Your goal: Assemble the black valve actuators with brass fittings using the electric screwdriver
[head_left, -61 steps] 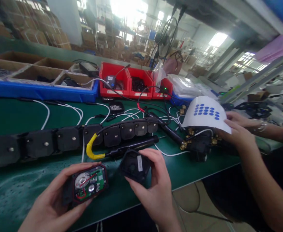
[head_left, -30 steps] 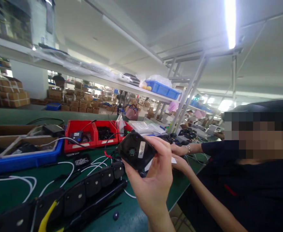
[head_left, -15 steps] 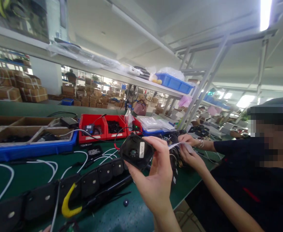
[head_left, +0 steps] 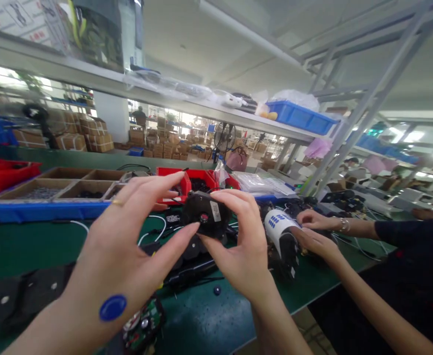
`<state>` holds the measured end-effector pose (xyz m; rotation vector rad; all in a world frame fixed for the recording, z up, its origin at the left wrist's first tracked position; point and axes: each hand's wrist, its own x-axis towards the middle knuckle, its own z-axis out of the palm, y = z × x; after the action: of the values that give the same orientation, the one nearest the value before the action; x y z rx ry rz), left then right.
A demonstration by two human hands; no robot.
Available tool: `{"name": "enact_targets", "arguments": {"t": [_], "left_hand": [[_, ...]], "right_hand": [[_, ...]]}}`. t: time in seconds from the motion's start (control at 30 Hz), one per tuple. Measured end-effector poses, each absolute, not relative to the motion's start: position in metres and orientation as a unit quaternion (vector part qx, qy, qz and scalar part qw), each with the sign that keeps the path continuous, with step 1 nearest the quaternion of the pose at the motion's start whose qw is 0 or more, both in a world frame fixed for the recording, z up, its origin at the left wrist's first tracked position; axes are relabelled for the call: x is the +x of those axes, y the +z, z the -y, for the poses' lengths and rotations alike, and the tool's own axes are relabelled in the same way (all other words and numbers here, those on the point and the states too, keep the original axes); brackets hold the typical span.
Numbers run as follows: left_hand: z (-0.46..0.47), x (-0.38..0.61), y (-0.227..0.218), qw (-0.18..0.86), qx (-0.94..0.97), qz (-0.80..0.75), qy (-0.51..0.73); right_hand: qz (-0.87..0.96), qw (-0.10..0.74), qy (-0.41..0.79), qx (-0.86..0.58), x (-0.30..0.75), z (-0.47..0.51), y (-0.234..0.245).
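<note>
Both my hands hold up a small black plastic cover (head_left: 206, 215) with a white label in front of me. My left hand (head_left: 127, 256) pinches its left side between thumb and fingers; a blue round sticker (head_left: 113, 307) sits on the back of that hand. My right hand (head_left: 238, 241) grips the cover's right side. Below my left wrist lies a black housing with a green circuit board (head_left: 142, 328) on the green bench (head_left: 24, 241). A row of black modules (head_left: 24, 293) stretches across the bench.
A co-worker's hands (head_left: 312, 231) at the right handle a white sheet of blue dot stickers (head_left: 280, 222). Red bins (head_left: 186, 182) and a blue tray with cardboard compartments (head_left: 53, 197) stand behind. White cables (head_left: 153, 227) lie on the bench. A shelf runs overhead.
My left hand has come up and taken the cover's left side; before, only my right hand held it. The circuit-board housing now lies on the bench. The view has turned left.
</note>
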<state>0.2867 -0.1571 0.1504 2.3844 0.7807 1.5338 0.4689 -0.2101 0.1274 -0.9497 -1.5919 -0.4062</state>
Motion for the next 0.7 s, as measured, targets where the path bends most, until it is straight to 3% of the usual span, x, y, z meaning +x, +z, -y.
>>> {"name": "enact_targets", "arguments": {"t": [0.17, 0.5, 0.7], "left_hand": [[0.149, 0.313, 0.186, 0.177, 0.840, -0.252, 0.448], [0.144, 0.313, 0.210, 0.068, 0.877, -0.261, 0.398], [0.148, 0.317, 0.213, 0.053, 0.877, -0.282, 0.386]], "right_hand": [[0.700, 0.571, -0.183, -0.388, 0.473, 0.205, 0.140], [0.748, 0.509, -0.215, -0.367, 0.486, 0.208, 0.163], [0.739, 0.519, -0.216, -0.371, 0.489, 0.204, 0.165]]}}
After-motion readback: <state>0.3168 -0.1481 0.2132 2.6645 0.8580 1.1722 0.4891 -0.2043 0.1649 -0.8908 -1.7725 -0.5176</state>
